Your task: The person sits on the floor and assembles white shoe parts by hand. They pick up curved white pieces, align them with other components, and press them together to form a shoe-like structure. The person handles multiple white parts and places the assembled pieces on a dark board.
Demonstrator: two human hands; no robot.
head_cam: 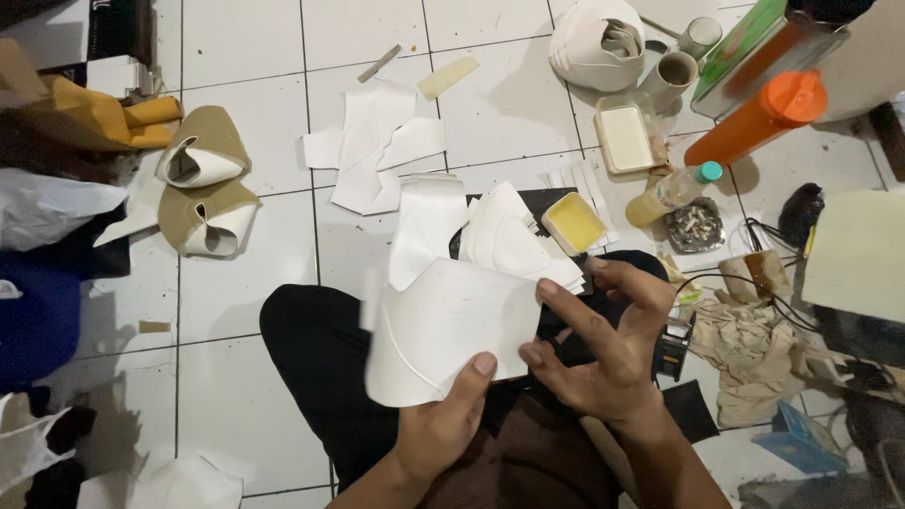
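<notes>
While left hand [443,429] pinches smooth curved white sheet [452,325], right hand [603,353] spread loosely beside.

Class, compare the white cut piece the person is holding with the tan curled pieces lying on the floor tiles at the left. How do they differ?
The white piece is held up, gripped by the left hand and touched by the right hand; the tan pieces lie untouched on the floor. The white piece is only gently bent; the tan pieces are curled into loops. The tan pieces show a white inner side; the white piece is white all over. Both are thin cut sheet material.
</notes>
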